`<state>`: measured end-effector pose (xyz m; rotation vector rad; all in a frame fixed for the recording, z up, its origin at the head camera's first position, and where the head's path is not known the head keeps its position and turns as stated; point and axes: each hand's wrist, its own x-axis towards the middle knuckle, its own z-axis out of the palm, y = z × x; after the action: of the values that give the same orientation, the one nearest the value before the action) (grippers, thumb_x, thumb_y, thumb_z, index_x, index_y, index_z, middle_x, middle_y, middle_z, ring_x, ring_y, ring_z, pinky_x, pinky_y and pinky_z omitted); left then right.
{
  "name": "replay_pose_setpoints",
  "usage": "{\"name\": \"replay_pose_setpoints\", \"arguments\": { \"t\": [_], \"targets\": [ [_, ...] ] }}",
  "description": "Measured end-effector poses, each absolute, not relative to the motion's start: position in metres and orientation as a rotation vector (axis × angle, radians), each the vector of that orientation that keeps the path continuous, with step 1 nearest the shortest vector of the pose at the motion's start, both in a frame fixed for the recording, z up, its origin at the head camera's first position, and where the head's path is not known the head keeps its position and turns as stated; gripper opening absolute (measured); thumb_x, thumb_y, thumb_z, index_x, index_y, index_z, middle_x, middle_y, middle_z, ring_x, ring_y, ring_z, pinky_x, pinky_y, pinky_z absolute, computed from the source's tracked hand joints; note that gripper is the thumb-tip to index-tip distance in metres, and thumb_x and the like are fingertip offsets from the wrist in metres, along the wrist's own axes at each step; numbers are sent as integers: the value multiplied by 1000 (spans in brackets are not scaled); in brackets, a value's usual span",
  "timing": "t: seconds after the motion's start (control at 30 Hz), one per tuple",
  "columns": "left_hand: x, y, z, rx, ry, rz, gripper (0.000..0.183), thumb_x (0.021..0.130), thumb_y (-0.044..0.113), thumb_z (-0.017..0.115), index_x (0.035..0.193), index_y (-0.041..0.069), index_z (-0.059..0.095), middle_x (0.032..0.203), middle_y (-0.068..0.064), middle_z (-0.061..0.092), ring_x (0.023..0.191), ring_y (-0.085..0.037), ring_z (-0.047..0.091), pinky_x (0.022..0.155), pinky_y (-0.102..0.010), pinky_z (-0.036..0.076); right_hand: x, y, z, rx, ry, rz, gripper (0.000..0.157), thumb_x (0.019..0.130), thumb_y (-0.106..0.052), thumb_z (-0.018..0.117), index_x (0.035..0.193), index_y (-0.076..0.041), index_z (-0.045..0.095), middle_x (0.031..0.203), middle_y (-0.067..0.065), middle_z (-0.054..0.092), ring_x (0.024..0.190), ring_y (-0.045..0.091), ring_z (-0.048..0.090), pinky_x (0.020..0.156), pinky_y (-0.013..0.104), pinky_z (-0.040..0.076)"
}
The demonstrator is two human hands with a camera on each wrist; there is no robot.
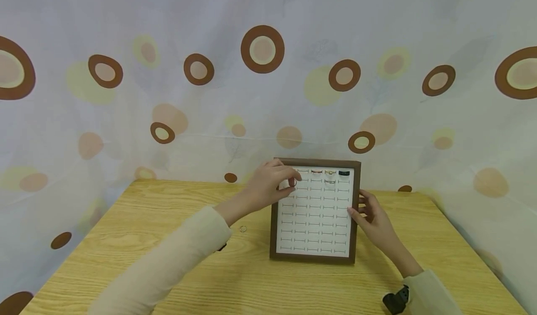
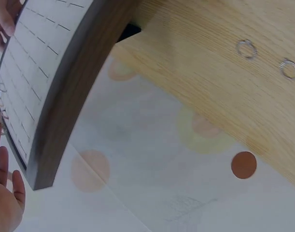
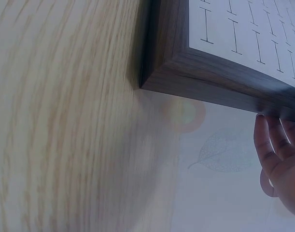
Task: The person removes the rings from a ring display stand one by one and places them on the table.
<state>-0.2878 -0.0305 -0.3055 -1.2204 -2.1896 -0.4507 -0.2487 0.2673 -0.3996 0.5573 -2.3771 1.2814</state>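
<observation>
A brown-framed ring display board (image 1: 315,222) stands upright on the table, its white face marked with rows of short black lines. My left hand (image 1: 268,184) is at its upper left, thumb and fingers pinching a small reddish ring (image 1: 294,183) close to the face. In the left wrist view the fingers of that hand (image 2: 5,203) partly leave the frame. At the right edge, my right hand (image 1: 375,222) grips the frame, thumb on the front and fingers along the side. Several rings sit near the top right, including a black ring (image 1: 344,173) and a gold ring (image 1: 330,172).
A silver ring (image 1: 243,229) lies on the wooden table (image 1: 168,212) left of the board. The left wrist view shows two loose rings there, one (image 2: 246,49) beside another (image 2: 288,69). A patterned cloth (image 1: 260,110) hangs behind the table.
</observation>
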Motion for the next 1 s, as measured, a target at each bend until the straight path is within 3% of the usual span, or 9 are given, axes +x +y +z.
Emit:
{"name": "replay_pose_setpoints", "arguments": {
  "t": [0.27, 0.63, 1.0],
  "targets": [
    [-289, -66, -311, -1186, -2182, -545, 22, 77, 11, 71, 98, 13, 66, 80, 8, 65, 87, -12, 55, 86, -32, 43, -248, 267, -399, 555, -2379, 1276, 52, 91, -10, 53, 136, 1, 30, 111, 14, 52, 90, 6, 55, 72, 15, 48],
    [-292, -105, -347, -1066, -2301, -529, 25, 76, 9, 72, 99, 15, 64, 82, 7, 65, 79, -12, 51, 78, -36, 42, -248, 268, -399, 567, -2382, 1286, 53, 91, -10, 54, 137, 0, 30, 112, 15, 52, 90, 10, 56, 71, 16, 49],
    [-299, -130, -395, -928, -2523, -431, 27, 75, 12, 73, 100, 18, 63, 79, 9, 64, 80, -16, 55, 78, -41, 44, -247, 267, -399, 537, -2388, 1282, 53, 91, -9, 54, 138, -2, 30, 115, 16, 52, 92, -4, 50, 72, 14, 48]
  ]
}}
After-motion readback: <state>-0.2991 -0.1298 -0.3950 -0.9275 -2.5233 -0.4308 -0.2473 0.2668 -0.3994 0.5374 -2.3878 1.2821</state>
